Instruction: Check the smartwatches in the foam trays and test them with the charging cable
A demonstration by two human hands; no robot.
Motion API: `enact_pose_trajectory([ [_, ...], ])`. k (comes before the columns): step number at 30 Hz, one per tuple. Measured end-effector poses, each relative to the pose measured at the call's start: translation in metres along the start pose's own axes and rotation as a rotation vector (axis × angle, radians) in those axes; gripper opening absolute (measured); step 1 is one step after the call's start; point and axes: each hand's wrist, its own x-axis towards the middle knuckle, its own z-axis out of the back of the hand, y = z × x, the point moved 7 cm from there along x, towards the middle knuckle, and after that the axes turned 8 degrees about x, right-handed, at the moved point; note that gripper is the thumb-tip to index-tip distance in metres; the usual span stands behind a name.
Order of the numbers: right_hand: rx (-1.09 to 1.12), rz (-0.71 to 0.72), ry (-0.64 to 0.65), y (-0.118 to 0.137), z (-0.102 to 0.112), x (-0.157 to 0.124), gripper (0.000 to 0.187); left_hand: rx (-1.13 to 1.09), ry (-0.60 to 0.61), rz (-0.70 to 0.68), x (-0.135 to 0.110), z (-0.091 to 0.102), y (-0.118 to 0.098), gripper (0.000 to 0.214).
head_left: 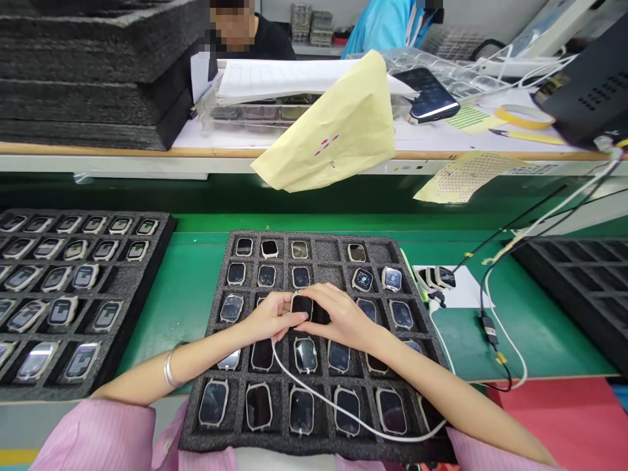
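A strapless smartwatch (301,306) with a dark screen is held between both hands above the middle of the black foam tray (324,251). My left hand (275,315) is closed on its left side, thumb along the lower edge. Closed on the watch's right and upper edge is my right hand (338,314). A white cable (318,393) runs out from beneath my left hand and loops over the tray to the right; its end is hidden there. Around the hands, more strapless watches lie in the tray's compartments, and one watch (362,280) shows a lit face.
At left lies another foam tray (128,288) of watches; a third tray (579,275) is at right. Several watches (444,278) rest on white paper beside cables (489,327). Stacked foam (98,78), a yellow sheet (338,124) and a phone (429,95) occupy the shelf. Two people sit beyond.
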Motion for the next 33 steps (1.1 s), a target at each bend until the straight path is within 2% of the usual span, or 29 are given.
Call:
enact_pose_trajectory([
  [5, 0.461, -0.102, -0.11, -0.01, 0.004, 0.0, 0.028, -0.174, 0.101, -0.04, -0.002, -0.001, -0.007, 0.032],
  [8, 0.74, -0.24, -0.169, -0.023, -0.005, 0.001, 0.031, -0.32, 0.175, 0.003, -0.002, -0.004, -0.005, 0.03],
  [11, 0.909, -0.37, -0.224, -0.033, -0.016, 0.0, 0.033, -0.449, 0.22, 0.065, -0.001, -0.007, -0.001, 0.03],
  [16, 0.958, -0.416, -0.251, -0.037, -0.018, 0.0, 0.03, -0.54, 0.271, 0.101, 0.0, -0.011, -0.001, 0.027],
  [19, 0.913, -0.401, -0.206, -0.034, -0.015, 0.002, 0.029, -0.483, 0.197, 0.042, 0.0, -0.007, -0.003, 0.027],
  [24, 0.887, -0.292, -0.116, -0.025, -0.011, 0.003, 0.029, -0.278, 0.025, -0.093, -0.001, 0.003, -0.005, 0.027],
  [29, 0.799, -0.222, -0.068, -0.02, -0.01, 0.001, 0.038, -0.123, -0.037, -0.128, -0.003, 0.006, -0.007, 0.034],
  [33, 0.773, -0.219, -0.059, -0.021, -0.011, 0.0, 0.041, -0.16, -0.027, -0.105, -0.003, 0.006, -0.006, 0.035],
])
